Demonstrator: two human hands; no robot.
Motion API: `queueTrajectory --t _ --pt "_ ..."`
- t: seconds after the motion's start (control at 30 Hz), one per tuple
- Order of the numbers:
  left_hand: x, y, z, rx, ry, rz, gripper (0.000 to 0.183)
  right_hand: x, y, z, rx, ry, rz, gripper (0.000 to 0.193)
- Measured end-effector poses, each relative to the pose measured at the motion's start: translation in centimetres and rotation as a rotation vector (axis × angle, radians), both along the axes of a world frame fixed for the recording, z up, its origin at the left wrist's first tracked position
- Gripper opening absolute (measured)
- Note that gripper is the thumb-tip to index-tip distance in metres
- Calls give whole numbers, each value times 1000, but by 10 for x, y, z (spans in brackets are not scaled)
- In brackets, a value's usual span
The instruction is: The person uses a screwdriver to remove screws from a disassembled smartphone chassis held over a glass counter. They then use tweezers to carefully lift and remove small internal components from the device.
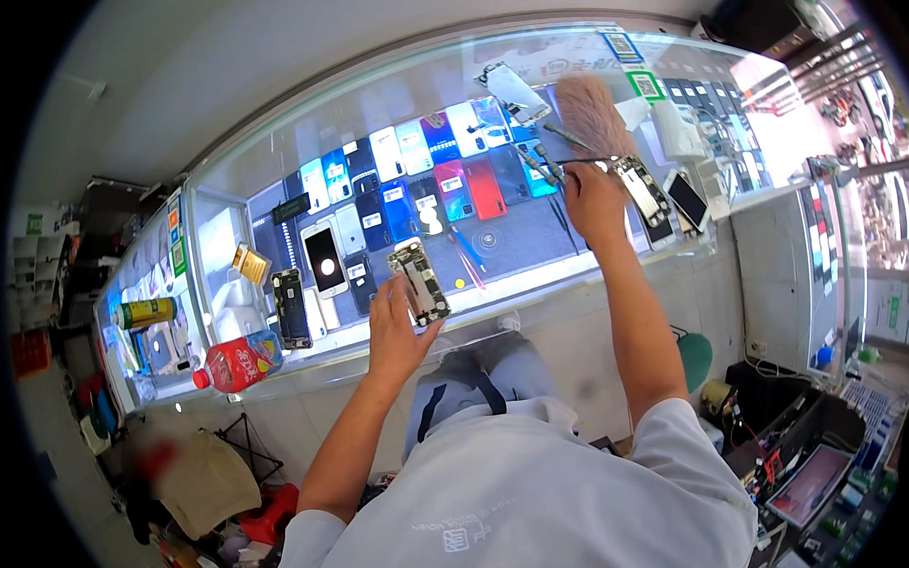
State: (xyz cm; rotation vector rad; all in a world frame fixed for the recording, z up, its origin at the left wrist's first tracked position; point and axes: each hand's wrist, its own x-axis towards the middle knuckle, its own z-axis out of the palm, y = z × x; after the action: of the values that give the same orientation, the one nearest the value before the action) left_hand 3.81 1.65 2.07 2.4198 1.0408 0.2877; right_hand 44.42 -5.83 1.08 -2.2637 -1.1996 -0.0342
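Note:
My left hand grips an opened phone by its lower left edge, its circuit board and inner parts facing up above the glass counter. My right hand reaches over the counter, fingers drawn together at a slim grey screwdriver; the fingertips are partly hidden. A second screwdriver lies just beyond. Dark tweezers rest below my right hand. Beside that hand on the right lie another opened phone and a white-framed phone. A detached phone screen sits farther back.
Rows of phones show under the glass counter top. At the left stand a red-capped bottle, a yellow-green can and a dark opened phone. A pinkish furry thing lies at the back. A cluttered bench stands at lower right.

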Motion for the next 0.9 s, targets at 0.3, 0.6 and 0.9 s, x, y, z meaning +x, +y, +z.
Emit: queueTrajectory --t 0.3,0.6,0.9 --pt "34 -4 -10 16 -63 -19 106 -9 68 9 -193 -146 246 18" --pt "29 1 -7 20 -173 -3 86 -42 65 52 124 15 298 16" --pt "25 27 17 126 -228 -255 23 -115 37 60 -212 907 811 22"
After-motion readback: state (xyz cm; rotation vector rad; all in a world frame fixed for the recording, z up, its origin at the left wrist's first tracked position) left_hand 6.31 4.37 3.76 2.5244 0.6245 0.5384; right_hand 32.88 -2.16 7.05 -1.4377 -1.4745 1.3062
